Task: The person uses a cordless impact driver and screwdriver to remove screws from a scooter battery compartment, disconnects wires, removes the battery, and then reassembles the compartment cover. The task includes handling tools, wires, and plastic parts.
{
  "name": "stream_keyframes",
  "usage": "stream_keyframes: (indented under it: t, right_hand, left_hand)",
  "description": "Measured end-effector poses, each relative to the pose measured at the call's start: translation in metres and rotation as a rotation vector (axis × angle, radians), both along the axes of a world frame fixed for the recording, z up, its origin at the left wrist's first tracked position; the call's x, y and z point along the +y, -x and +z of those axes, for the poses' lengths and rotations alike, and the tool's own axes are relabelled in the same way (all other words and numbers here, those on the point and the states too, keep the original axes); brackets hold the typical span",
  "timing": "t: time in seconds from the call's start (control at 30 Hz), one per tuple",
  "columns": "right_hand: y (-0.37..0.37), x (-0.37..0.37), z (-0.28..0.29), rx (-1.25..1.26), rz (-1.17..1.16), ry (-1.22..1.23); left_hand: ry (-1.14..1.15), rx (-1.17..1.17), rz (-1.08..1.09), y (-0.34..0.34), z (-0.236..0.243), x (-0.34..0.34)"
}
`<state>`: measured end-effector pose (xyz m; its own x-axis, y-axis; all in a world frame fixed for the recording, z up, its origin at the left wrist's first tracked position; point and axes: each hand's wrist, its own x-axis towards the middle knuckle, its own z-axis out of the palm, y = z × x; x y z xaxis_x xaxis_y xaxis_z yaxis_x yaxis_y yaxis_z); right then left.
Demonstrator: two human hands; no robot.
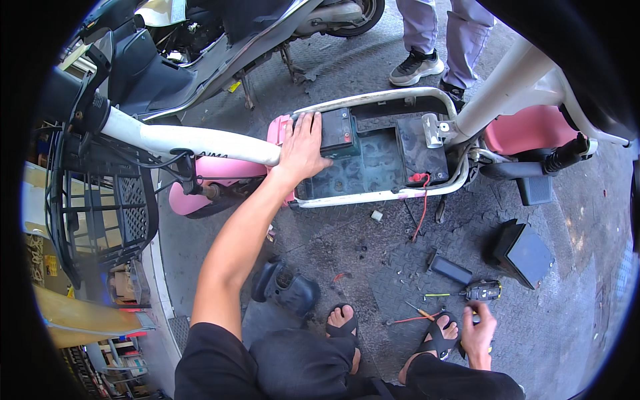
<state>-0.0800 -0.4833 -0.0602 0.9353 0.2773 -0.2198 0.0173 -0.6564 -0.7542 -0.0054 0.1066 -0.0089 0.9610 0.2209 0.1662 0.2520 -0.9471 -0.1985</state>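
Observation:
My left hand [303,148] lies flat with fingers spread at the left end of a white-rimmed open battery compartment [373,198] on a pink and white electric bike. Its fingers touch the near-left side of a black battery [339,127] in the compartment. A second black battery [421,150] stands at the right end, with a red terminal cap and red wire [425,207] trailing over the rim. Beside my right foot, low above the ground, my right hand [479,335] is closed, its fingers curled; what they hold, if anything, I cannot make out.
On the ground lie a power screwdriver [481,290], a thin screwdriver [420,310], a dark rectangular block [450,268], a black box [523,253] and a black plastic cover [287,288]. A scooter [193,87] and a standing person's legs [443,33] are beyond the bike.

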Motion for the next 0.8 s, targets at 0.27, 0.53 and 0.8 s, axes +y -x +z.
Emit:
stream_keyframes:
  t: [0.27,0.53,0.8]
  right_hand:
    - [0.035,0.006,-0.015,0.133,0.341,0.041]
    - [0.034,0.001,-0.025,0.123,0.246,0.086]
    - [0.04,-0.002,-0.025,0.113,0.273,0.034]
  left_hand:
    - [0.079,0.044,0.09,-0.011,0.016,-0.022]
    - [0.165,0.264,-0.082,-0.013,0.018,-0.01]
    - [0.186,0.302,0.005,0.001,0.033,-0.052]
